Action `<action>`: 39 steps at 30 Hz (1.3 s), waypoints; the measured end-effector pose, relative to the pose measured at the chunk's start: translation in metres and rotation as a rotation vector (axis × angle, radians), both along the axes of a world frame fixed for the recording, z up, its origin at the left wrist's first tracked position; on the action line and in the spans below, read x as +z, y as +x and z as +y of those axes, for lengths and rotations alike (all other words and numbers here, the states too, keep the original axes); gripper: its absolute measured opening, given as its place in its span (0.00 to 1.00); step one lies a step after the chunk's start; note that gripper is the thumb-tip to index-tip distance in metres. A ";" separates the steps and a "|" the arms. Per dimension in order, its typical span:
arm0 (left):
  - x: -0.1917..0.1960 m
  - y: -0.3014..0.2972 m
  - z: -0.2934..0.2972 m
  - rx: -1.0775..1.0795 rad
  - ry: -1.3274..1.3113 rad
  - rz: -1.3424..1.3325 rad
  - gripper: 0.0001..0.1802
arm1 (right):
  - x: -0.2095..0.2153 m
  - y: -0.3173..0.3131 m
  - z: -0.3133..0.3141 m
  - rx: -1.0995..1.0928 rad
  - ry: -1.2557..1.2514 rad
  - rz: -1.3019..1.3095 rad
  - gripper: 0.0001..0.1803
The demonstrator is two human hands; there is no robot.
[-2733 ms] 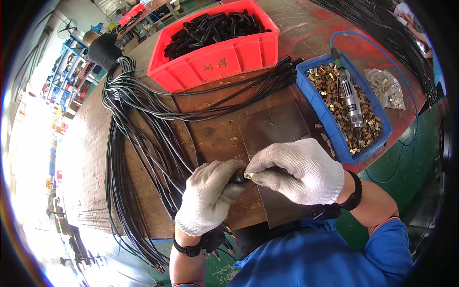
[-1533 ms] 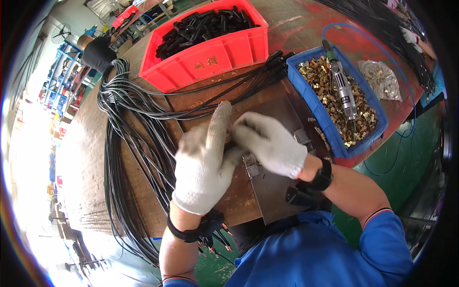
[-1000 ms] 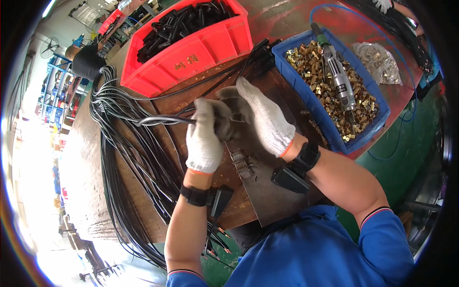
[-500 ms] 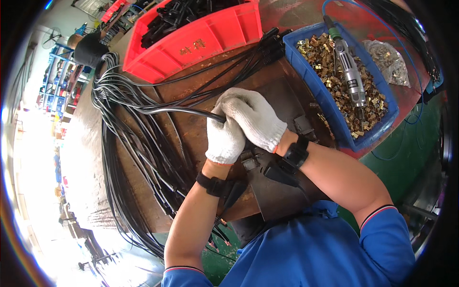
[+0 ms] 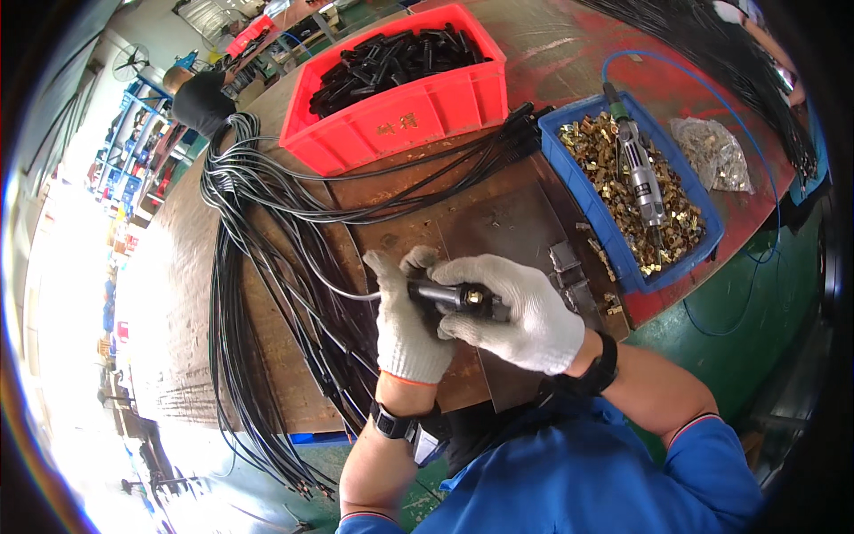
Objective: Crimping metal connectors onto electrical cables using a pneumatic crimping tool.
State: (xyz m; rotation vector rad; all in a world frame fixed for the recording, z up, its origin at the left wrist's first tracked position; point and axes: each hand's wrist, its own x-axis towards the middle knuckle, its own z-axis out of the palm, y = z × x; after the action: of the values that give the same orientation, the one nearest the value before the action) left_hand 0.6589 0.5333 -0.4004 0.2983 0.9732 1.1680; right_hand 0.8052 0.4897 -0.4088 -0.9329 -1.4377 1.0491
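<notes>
Both hands wear white knit gloves and meet over the front of the workbench. My left hand is closed around a black plastic sleeve, from whose left side a thin cable leads off. My right hand grips the sleeve's other end between thumb and fingers. A small brass-coloured piece shows in that end. To the left lies a thick bundle of black cables, gathered at the top and fanning down over the bench edge.
Behind the hands stands a red bin of black plastic parts. On the right, a blue tray holds brass fittings with a pneumatic driver lying on them. Beside it are a plastic bag and a blue hose. People work farther off.
My hands have moved nearer to me and turned, so the black sleeve's end and its brass piece now show. Earlier they were clasped together over the cable. The view has shifted slightly.
</notes>
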 end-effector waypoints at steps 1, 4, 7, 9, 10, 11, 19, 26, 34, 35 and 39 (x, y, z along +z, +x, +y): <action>-0.017 -0.020 0.004 -0.190 0.075 -0.250 0.34 | -0.007 -0.005 0.001 -0.007 -0.044 0.061 0.26; -0.028 -0.020 -0.003 -0.195 -0.006 -0.416 0.34 | 0.002 -0.010 0.001 -0.106 0.246 -0.186 0.26; -0.037 -0.023 -0.006 -0.218 -0.027 -0.446 0.34 | 0.007 -0.015 0.002 -0.101 0.262 -0.212 0.25; -0.042 -0.024 -0.005 -0.227 -0.024 -0.460 0.34 | 0.007 -0.017 0.003 -0.112 0.275 -0.240 0.25; -0.044 -0.023 -0.004 -0.218 -0.027 -0.444 0.33 | 0.007 -0.019 0.003 -0.106 0.276 -0.243 0.25; -0.046 -0.022 -0.004 -0.211 -0.032 -0.429 0.33 | 0.009 -0.019 0.004 -0.111 0.270 -0.248 0.25; -0.052 -0.024 -0.003 -0.236 -0.036 -0.498 0.34 | 0.018 -0.023 0.005 -0.104 0.296 -0.286 0.24; -0.024 -0.049 -0.010 -0.389 0.029 -0.542 0.43 | 0.024 0.016 0.036 -0.369 -0.145 0.102 0.16; 0.065 -0.152 -0.037 0.215 0.335 0.163 0.24 | 0.001 -0.025 0.031 0.204 -0.105 -0.361 0.17; 0.067 -0.159 -0.041 0.215 0.342 0.164 0.24 | -0.005 -0.041 0.024 0.367 -0.225 -0.490 0.21; 0.051 -0.171 -0.052 0.250 0.373 0.582 0.22 | -0.009 -0.091 0.008 0.515 -0.235 -0.985 0.32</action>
State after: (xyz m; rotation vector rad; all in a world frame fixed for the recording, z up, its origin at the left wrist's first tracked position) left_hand 0.4879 0.4809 -0.3496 0.8704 1.3180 1.5346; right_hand 0.7143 0.4979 -0.4174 -1.3915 -2.5002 1.1996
